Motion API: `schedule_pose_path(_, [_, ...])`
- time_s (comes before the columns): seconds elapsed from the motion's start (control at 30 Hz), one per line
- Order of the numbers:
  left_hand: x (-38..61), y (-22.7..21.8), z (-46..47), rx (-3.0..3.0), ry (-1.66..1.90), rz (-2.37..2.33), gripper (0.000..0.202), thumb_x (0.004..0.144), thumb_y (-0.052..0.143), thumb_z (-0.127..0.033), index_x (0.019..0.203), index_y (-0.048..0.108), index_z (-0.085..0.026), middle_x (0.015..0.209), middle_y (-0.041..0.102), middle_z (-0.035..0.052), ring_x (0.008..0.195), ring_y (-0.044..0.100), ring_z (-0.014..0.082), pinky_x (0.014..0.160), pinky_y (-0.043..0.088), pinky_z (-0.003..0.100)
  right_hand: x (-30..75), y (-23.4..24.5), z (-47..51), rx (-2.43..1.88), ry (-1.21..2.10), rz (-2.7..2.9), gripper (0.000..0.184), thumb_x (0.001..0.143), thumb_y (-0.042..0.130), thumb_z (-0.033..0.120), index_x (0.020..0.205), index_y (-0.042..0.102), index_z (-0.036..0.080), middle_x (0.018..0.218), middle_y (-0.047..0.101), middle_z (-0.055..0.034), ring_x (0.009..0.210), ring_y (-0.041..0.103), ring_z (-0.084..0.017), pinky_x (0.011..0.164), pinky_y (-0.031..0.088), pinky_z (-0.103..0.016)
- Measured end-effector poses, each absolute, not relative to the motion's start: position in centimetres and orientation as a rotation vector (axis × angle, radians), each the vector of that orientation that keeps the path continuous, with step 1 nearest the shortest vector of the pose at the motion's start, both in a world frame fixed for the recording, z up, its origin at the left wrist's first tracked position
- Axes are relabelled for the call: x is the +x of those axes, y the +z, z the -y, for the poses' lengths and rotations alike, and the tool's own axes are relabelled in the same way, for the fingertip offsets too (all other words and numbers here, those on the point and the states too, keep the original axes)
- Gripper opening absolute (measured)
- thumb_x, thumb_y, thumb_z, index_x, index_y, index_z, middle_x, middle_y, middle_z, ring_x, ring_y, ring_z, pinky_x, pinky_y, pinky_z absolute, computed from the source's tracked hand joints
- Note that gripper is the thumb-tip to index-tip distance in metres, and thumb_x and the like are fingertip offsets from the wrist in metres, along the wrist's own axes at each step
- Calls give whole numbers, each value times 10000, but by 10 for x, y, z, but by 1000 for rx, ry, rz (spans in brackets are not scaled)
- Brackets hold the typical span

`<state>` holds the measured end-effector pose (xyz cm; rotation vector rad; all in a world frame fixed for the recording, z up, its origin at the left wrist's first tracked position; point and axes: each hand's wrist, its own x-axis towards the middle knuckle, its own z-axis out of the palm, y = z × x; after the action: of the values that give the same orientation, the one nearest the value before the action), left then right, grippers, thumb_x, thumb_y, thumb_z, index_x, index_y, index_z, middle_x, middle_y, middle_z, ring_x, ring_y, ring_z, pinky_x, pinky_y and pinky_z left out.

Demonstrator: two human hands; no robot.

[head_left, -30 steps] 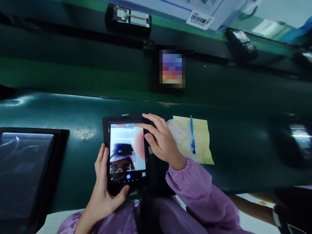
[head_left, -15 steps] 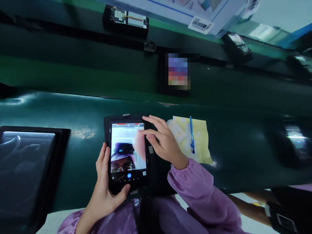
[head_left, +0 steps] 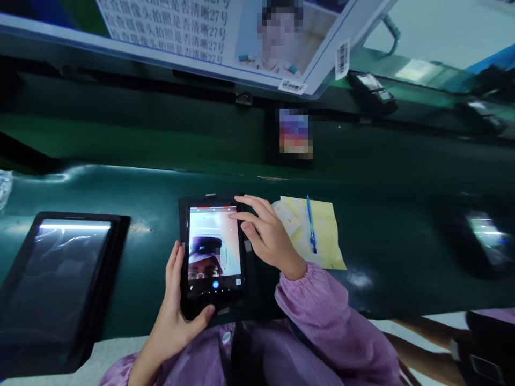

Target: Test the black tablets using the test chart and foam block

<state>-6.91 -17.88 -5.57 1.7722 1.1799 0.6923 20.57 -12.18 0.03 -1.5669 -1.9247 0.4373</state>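
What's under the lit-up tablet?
A dark base pokes out past the right side of the tablet. Whatever is directly beneath the tablet is covered, so I can't see that part.

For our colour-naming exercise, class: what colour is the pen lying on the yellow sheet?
The pen is blue, seen best in the head view.

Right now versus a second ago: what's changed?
View shifted, showing more of the sign. The pink blur on the tablet screen is paler. On the right hand, the index fingertip sits slightly lower over the screen. Nothing taken up or let go: left hand stays on the tablet; pen and yellow paper stay put.
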Motion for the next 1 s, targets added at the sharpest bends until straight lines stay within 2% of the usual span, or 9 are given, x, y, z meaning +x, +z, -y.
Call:
schedule_pose_path(0.3, [-73, -62, 200, 1861, 525, -1228, 1239, 854, 832, -480, 1715, -48, -334, 1801, 5, 171, 1651, 97, 467, 1192, 396, 732, 196, -3, 109, -1603, 449, 2020, 411, 1138, 398, 396, 1323, 719, 219, 1544, 597, -117, 1466, 498, -305, 1161, 520, -579])
schedule_pose_path(0.57, [-69, -66, 198, 1958, 553, -1242, 1227, 865, 831, -354, 1715, -53, -328, 1794, 31, 191, 1646, 134, 462, 1196, 398, 721, 184, -9, 101, -1547, 413, 2109, 385, 1129, 427, 382, 1340, 722, 251, 1567, 578, -100, 1489, 482, -299, 1197, 496, -571])
schedule_pose_path(0.77, [-72, -75, 200, 1995, 579, -1257, 1210, 867, 832, -386, 1721, -20, -299, 1783, 72, 217, 1633, 188, 467, 1179, 436, 698, 169, -12, 93, -1532, 427, 2231, 411, 1125, 431, 442, 1381, 693, 255, 1638, 505, -101, 1532, 435, -323, 1248, 423, -583])
schedule_pose_path(0.87, [-74, -82, 200, 2039, 621, -1238, 1239, 836, 858, -417, 1724, 5, -282, 1776, 106, 226, 1617, 239, 469, 1161, 470, 679, 181, 1, 93, -1563, 371, 2203, 463, 1122, 402, 503, 1460, 622, 275, 1671, 446, -110, 1559, 394, -327, 1283, 350, -609])
schedule_pose_path(1.0, [-70, -77, 201, 1960, 614, -1273, 1237, 829, 855, -381, 1723, 4, -298, 1784, 121, 194, 1623, 231, 454, 1156, 486, 660, 231, 28, 100, -1737, 205, 1905, 520, 1118, 357, 547, 1529, 519, 273, 1586, 484, -146, 1489, 458, -334, 1231, 401, -606])
